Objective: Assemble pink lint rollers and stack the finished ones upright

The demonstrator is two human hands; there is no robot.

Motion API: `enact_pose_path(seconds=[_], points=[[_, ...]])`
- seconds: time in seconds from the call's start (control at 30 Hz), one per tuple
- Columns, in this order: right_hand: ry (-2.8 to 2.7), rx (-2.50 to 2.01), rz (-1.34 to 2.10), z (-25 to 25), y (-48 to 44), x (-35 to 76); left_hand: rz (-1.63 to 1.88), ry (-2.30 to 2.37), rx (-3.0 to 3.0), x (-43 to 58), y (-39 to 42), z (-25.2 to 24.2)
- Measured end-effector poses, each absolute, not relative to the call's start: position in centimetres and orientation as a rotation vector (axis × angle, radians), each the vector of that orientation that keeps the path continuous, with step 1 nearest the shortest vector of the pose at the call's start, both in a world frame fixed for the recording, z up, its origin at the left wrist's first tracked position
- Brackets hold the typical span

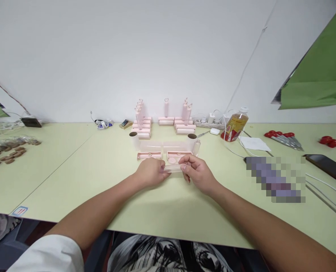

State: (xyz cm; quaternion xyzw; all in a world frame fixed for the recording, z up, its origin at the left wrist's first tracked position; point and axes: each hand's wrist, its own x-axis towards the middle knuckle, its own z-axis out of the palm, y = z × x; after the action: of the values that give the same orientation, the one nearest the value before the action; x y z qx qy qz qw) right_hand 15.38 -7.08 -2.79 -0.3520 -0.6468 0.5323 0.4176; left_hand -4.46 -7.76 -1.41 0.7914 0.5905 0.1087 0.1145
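Note:
My left hand [150,172] is closed on one end of a see-through, slightly pink plastic piece [172,168], long and narrow like a small box or sleeve. My right hand [198,173] pinches its other end between thumb and fingers, so the piece lies level between both hands above the table. Just beyond are two open pink boxes, the left one [149,155] and the right one [179,154], each with a small ring-like part inside. A short clear tube [196,147] stands upright by the right box.
Two white cardboard tubes, left [134,141] and right [191,142], flank flat translucent pieces. Behind them stand pink boxes [166,121] and several upright pink tubes with heart-shaped tops. A drink bottle [235,124], power strip [210,124], phone [328,168] and cables lie right.

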Motion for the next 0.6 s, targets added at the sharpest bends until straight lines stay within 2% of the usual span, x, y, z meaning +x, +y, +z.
enact_pose_path(seconds=[0.17,0.47,0.6], points=[[-1.711,-0.754,1.521,-3.7,-7.6,15.4,0.424,1.596,2.276,-3.4,-8.6,-1.8],[-1.428,-0.398,1.534,-3.2,-8.3,15.7,0.924,1.187,1.897,-4.3,-7.8,-1.9],[-1.440,-0.520,1.435,-2.2,-7.8,16.1,0.971,1.239,1.782,-6.3,-6.7,-1.1]])
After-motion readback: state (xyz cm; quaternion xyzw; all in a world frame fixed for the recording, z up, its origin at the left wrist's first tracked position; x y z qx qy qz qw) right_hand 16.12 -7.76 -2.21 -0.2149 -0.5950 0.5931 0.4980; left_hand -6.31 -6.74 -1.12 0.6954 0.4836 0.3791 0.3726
